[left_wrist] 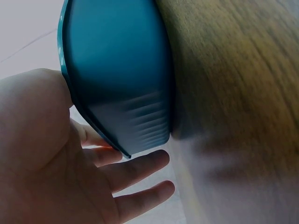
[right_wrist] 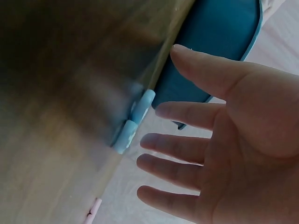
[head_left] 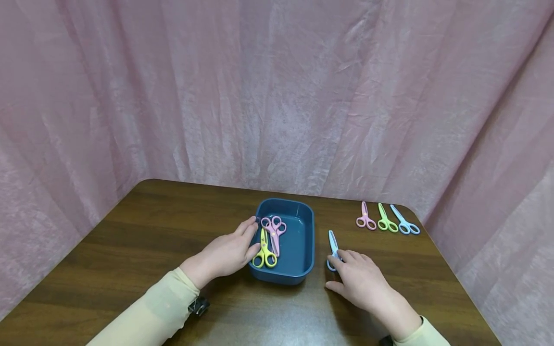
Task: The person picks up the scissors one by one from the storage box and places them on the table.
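Note:
A dark blue rectangular box [head_left: 305,240] stands on the table, with yellow-green scissors [head_left: 265,247] and pinkish-purple scissors [head_left: 275,235] lying at its left side. More pinkish-purple handle shows beneath the latter, perhaps a second pair. My left hand [head_left: 229,247] rests at the box's left rim, thumb over the edge; in the left wrist view its outer fingers stretch along the outside wall. Right of the box lie light blue scissors [head_left: 333,242]. Over their handles hovers my right hand [head_left: 361,278], fingers spread; a small gap separates fingertips and handles [right_wrist: 133,121] in the right wrist view.
At the table's back right corner lie pink scissors [head_left: 365,217], green scissors [head_left: 386,220] and blue scissors [head_left: 405,222] in a row. Pink curtains [head_left: 277,96] hang behind the brown wooden table [head_left: 173,211].

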A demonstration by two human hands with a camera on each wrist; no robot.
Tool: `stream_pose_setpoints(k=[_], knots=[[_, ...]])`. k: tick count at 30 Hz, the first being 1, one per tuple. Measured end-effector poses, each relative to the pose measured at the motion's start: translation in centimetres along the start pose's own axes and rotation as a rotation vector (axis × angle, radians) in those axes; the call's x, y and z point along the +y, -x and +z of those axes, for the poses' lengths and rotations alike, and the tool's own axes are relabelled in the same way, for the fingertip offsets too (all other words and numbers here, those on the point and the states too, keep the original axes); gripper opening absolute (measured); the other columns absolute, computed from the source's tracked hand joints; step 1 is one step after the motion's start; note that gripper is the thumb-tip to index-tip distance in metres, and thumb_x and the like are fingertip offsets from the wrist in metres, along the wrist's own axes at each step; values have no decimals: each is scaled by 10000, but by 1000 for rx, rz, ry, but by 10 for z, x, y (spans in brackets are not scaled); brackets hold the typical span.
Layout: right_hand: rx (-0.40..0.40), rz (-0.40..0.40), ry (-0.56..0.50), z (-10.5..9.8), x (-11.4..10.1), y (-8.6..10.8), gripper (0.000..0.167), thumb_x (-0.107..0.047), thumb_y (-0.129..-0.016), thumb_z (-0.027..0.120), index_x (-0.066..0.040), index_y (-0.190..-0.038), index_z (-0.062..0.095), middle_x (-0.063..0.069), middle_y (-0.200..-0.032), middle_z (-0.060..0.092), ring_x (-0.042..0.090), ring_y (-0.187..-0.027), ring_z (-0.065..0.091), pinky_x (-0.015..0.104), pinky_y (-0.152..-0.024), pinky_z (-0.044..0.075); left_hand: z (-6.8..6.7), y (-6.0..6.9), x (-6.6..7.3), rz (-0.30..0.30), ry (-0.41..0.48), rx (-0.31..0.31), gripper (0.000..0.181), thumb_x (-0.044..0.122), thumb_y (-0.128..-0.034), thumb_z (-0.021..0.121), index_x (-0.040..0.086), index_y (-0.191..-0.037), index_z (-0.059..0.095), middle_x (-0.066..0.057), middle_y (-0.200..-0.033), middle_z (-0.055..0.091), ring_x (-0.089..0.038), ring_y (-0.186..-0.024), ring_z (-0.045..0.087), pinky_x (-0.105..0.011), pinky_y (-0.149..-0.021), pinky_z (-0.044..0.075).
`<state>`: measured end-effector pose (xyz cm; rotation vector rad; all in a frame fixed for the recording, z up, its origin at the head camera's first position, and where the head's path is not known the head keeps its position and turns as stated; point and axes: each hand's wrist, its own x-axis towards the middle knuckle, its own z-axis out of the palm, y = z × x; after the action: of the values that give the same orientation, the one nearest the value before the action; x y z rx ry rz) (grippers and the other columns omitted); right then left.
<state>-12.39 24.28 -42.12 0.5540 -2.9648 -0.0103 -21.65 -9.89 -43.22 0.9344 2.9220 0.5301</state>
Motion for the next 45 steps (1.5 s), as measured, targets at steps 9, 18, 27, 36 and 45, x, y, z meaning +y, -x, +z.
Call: stream_pose_setpoints(k=[9, 18, 27, 36, 45], knots=[[-89, 11, -51, 2, -3, 5, 687, -457, -936, 878, -21, -1438, 704, 259, -1485, 642, 460, -1399, 585, 669, -1157, 444, -2, 1, 1, 14, 6, 10, 698, 370, -1152, 585, -34, -1680, 375, -206, -1794, 267, -396, -1396, 635, -552, -1083, 570], [-110, 14, -77, 5, -3, 6, 703, -460, -945, 866, -7, -1451, 686, 280, -1501, 628, 464, -1397, 599, 667, -1161, 436, -1, 1, 0, 31, 7, 20, 686, 359, -1154, 584, -41, -1673, 379, -221, -1786, 274, -402, -1383, 644, -551, -1075, 576], [-93, 3, -82, 6, 0, 4, 703, -457, -956, 857, 14, -1447, 682, 304, -1497, 621, 485, -1372, 609, 657, -1148, 461, -1, 1, 0, 30, 1, 16, 690, 365, -1155, 580, -44, -1674, 377, -224, -1785, 275, -403, -1385, 642, -552, -1075, 575], [-94, 12, -92, 5, 4, -7, 691, -437, -971, 849, 32, -1449, 677, 321, -1482, 622, 515, -1354, 612, 667, -1139, 466, -2, 1, 0, 25, 4, 18, 689, 368, -1153, 581, -38, -1673, 381, -217, -1784, 280, -400, -1369, 655, -553, -1063, 584], [-107, 33, -80, 7, 11, -20, 675, -434, -982, 838, 29, -1445, 678, 323, -1472, 625, 528, -1330, 625, 667, -1132, 473, -2, 1, 1, 27, 4, 16, 690, 368, -1154, 581, -42, -1672, 382, -223, -1783, 280, -400, -1391, 639, -549, -1061, 585]])
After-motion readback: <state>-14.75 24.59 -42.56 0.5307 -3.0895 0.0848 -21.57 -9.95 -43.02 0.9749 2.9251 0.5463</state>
